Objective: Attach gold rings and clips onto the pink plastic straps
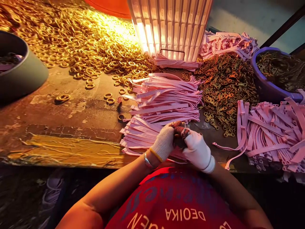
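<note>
Both hands meet over the front edge of the table, just in front of a stack of pink straps. My left hand, in a pale knitted glove with dark fingertips, is closed, its fingers curled against the other hand. My right hand, in a white glove with bare-looking dark fingertips, is closed too. Whatever lies between the fingers is too dark and small to make out. A pink strap end shows below the hands near the table edge.
Gold rings spread over the back left, beside a grey-green round container. A ribbed pink panel stands behind the straps. Metal clasps, a purple basin and more pink straps lie right.
</note>
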`<state>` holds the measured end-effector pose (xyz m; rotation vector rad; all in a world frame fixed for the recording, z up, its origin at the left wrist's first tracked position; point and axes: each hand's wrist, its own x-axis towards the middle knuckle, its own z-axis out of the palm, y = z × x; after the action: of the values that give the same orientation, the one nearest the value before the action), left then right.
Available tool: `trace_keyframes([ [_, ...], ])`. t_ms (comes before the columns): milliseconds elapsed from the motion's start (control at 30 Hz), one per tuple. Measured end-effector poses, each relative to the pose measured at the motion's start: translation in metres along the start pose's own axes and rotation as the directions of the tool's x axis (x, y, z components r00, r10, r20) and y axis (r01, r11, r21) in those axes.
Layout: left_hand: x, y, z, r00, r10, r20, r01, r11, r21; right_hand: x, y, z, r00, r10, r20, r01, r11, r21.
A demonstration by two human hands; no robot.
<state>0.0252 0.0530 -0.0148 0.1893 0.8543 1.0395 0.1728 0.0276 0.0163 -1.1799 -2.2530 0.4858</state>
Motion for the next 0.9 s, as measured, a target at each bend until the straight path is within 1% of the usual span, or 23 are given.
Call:
trace_keyframes([
  [33, 0.0, -0.001, 0.0, 1.0, 0.012, -0.004, -0.012, 1.0, -0.009, 0.001, -0.002, 0.003, 1.0, 0.009, 0.005, -0.01, 1.0, 0.016],
  [67, -0.001, -0.002, 0.0, 1.0, 0.016, -0.002, -0.016, 1.0, -0.025, 0.002, -0.002, 0.005, 1.0, 0.026, -0.007, -0.026, 0.997, 0.067],
  [133, -0.002, -0.001, -0.001, 1.0, 0.007, 0.026, -0.005, 0.998, -0.055, 0.004, 0.002, 0.004, 0.993, 0.105, -0.053, -0.088, 0.961, 0.261],
  [200, -0.002, 0.001, -0.004, 0.994, -0.048, 0.102, 0.054, 0.997, -0.054, 0.006, 0.007, 0.001, 0.965, 0.241, -0.109, -0.162, 0.864, 0.476],
  [267, -0.004, 0.005, -0.009, 0.973, -0.134, 0.189, 0.139, 0.99, -0.017, 0.007, 0.012, -0.001, 0.912, 0.384, -0.141, -0.221, 0.753, 0.619],
  [333, -0.006, 0.008, -0.015, 0.941, -0.236, 0.244, 0.231, 0.972, 0.049, 0.006, 0.016, -0.001, 0.867, 0.472, -0.157, -0.247, 0.683, 0.688],
  [400, -0.011, 0.01, -0.017, 0.912, -0.318, 0.26, 0.295, 0.947, 0.124, 0.004, 0.018, 0.001, 0.842, 0.514, -0.166, -0.267, 0.663, 0.7],
  [433, -0.015, 0.011, -0.016, 0.908, -0.325, 0.265, 0.292, 0.944, 0.156, 0.003, 0.019, 0.003, 0.836, 0.521, -0.173, -0.273, 0.667, 0.694],
  [467, -0.018, 0.012, -0.014, 0.912, -0.304, 0.275, 0.262, 0.948, 0.178, 0.002, 0.019, 0.004, 0.834, 0.52, -0.182, -0.274, 0.678, 0.682],
  [567, -0.025, 0.013, -0.004, 0.93, -0.167, 0.328, 0.1, 0.973, 0.21, 0.002, 0.017, 0.006, 0.839, 0.497, -0.222, -0.256, 0.72, 0.645],
  [633, -0.026, 0.012, 0.002, 0.937, -0.103, 0.335, 0.021, 0.971, 0.24, 0.003, 0.017, 0.006, 0.836, 0.495, -0.238, -0.25, 0.728, 0.638],
  [700, -0.024, 0.012, 0.004, 0.954, -0.038, 0.296, -0.048, 0.96, 0.276, 0.004, 0.018, 0.007, 0.82, 0.52, -0.237, -0.263, 0.712, 0.652],
  [800, -0.023, 0.012, 0.005, 0.98, 0.099, 0.172, -0.148, 0.941, 0.305, -0.001, 0.017, 0.005, 0.811, 0.558, -0.176, -0.314, 0.669, 0.674],
  [867, -0.026, 0.013, 0.006, 0.976, 0.175, 0.126, -0.209, 0.916, 0.342, -0.006, 0.012, -0.001, 0.821, 0.557, -0.128, -0.351, 0.668, 0.656],
  [900, -0.028, 0.013, 0.006, 0.97, 0.196, 0.144, -0.237, 0.894, 0.38, -0.007, 0.007, -0.005, 0.835, 0.542, -0.097, -0.368, 0.681, 0.633],
])
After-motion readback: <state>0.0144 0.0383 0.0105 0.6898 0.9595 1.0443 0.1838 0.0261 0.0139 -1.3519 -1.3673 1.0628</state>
